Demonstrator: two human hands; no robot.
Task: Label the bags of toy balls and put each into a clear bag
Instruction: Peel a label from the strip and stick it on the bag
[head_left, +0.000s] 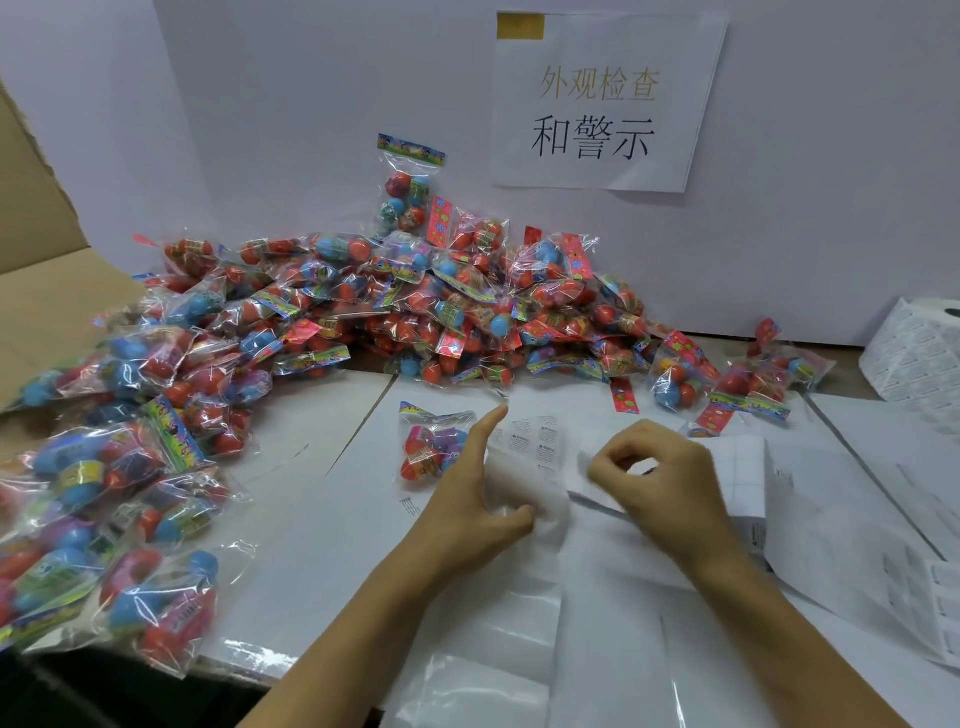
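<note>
Head camera, close, looking forward-down over table (322, 519).

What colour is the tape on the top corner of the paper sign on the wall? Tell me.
Yellow: the tape sits at the top left corner of the sign, seen in the head view.
</note>
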